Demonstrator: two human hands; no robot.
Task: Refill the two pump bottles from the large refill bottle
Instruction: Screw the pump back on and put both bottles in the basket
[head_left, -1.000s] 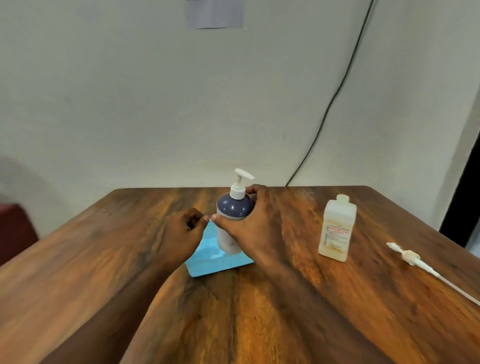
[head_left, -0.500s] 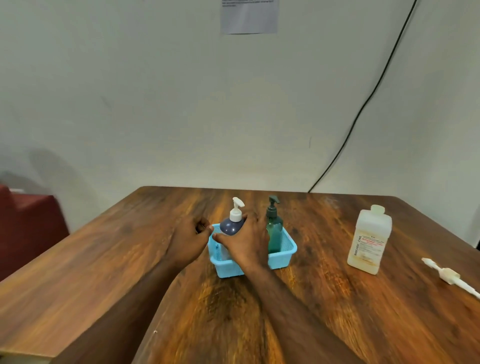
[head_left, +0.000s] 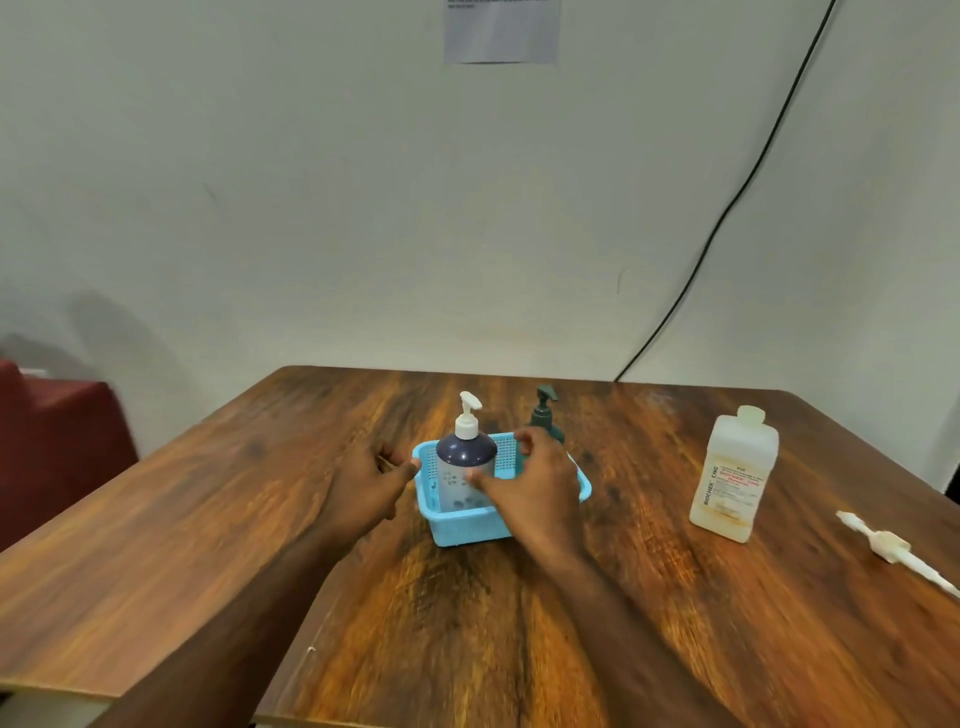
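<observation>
A light blue basket (head_left: 460, 530) sits mid-table. Inside it stands a pump bottle (head_left: 464, 457) with a dark navy shoulder and a white pump. A dark green pump bottle (head_left: 544, 413) stands in the basket behind my right hand, mostly hidden. My right hand (head_left: 535, 488) is beside the navy bottle, its thumb touching the front, its fingers spread and apart from the bottle. My left hand (head_left: 363, 483) is curled at the basket's left rim, thumb pressing on it. The large pale refill bottle (head_left: 735, 473) stands capped, to the right.
A white pump head with its dip tube (head_left: 893, 548) lies on the wooden table (head_left: 675, 623) near the right edge. A black cable (head_left: 727, 208) hangs down the wall behind. A dark red seat (head_left: 57, 441) stands left of the table.
The navy bottle has gone down into the basket and stands there. My right hand's fingers have loosened from it. The view has pulled back and the green bottle has come into sight.
</observation>
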